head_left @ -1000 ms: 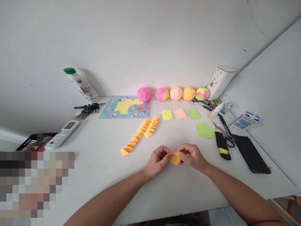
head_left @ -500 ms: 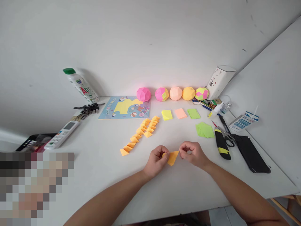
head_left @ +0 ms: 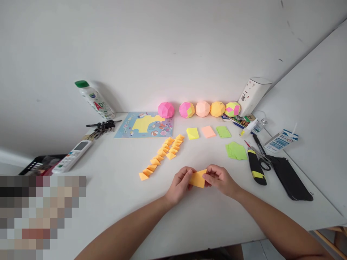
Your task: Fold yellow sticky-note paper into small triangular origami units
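Observation:
An orange sheet of paper (head_left: 197,179) is held up just above the table between both hands. My left hand (head_left: 181,185) is closed on its left side, the thumb lying over the front. On the other side, my right hand (head_left: 219,180) pinches the right edge between thumb and fingers. Ahead and to the left lie two rows of folded orange paper pieces (head_left: 157,159). Beyond the hands are a yellow paper pad (head_left: 192,133), a peach paper pad (head_left: 208,131) and a green paper pad (head_left: 223,131). Loose green sheets (head_left: 236,151) lie to the right.
Several faceted paper balls, one of them pink (head_left: 166,109), line the wall. A blue picture board (head_left: 123,129), a bottle (head_left: 94,101) and a remote control (head_left: 72,157) are at left. At right are a cutter (head_left: 256,167), scissors (head_left: 264,164), a glue bottle (head_left: 248,128) and a black pouch (head_left: 291,178).
The orange paper has turned from a pointed, kite-like shape to a flatter four-sided one. My right hand has shifted slightly left and now grips more of its right edge.

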The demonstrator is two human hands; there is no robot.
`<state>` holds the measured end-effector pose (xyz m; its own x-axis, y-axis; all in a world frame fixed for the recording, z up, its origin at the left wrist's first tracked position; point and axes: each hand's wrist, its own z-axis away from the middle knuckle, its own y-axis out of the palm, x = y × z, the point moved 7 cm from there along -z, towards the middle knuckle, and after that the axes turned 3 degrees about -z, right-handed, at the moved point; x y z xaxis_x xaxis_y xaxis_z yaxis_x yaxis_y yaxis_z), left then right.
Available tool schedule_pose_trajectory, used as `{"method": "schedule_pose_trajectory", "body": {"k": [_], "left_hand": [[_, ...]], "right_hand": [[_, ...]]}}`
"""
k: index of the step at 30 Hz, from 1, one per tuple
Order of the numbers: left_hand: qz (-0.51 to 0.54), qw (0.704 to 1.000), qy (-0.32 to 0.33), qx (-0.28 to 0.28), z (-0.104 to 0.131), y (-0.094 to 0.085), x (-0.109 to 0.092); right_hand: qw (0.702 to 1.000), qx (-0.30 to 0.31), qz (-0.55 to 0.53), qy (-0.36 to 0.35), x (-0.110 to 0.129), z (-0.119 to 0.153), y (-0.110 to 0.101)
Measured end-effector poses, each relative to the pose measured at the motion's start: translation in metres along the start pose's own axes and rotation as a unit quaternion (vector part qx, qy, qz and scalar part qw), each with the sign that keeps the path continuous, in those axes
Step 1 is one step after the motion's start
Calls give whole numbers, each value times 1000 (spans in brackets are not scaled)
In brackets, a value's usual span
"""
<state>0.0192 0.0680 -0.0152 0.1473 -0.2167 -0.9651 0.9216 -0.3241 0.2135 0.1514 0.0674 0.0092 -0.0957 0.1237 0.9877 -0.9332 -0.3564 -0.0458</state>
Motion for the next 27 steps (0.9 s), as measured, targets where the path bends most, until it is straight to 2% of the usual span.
{"method": "schedule_pose_trajectory", "body": {"k": [5,9,15,19,27], "left_hand": [[20,1000,5,-10,-2,-3,-2],[68,998,12,7,-3,0,-6],[118,993,6,29,-4,3,-4],[120,992,10,43,-5,5,-4],[93,995,17,38,-3,4,-7]], "right_hand": [[1000,15,9,3,-1,0,-1],[999,30,10,-5,1,-1,1],[998,52,2,33,-8,-2,0],[996,73,-8,41,-9,-2,3],[996,65,-20,54,-7,-1,6]]}}
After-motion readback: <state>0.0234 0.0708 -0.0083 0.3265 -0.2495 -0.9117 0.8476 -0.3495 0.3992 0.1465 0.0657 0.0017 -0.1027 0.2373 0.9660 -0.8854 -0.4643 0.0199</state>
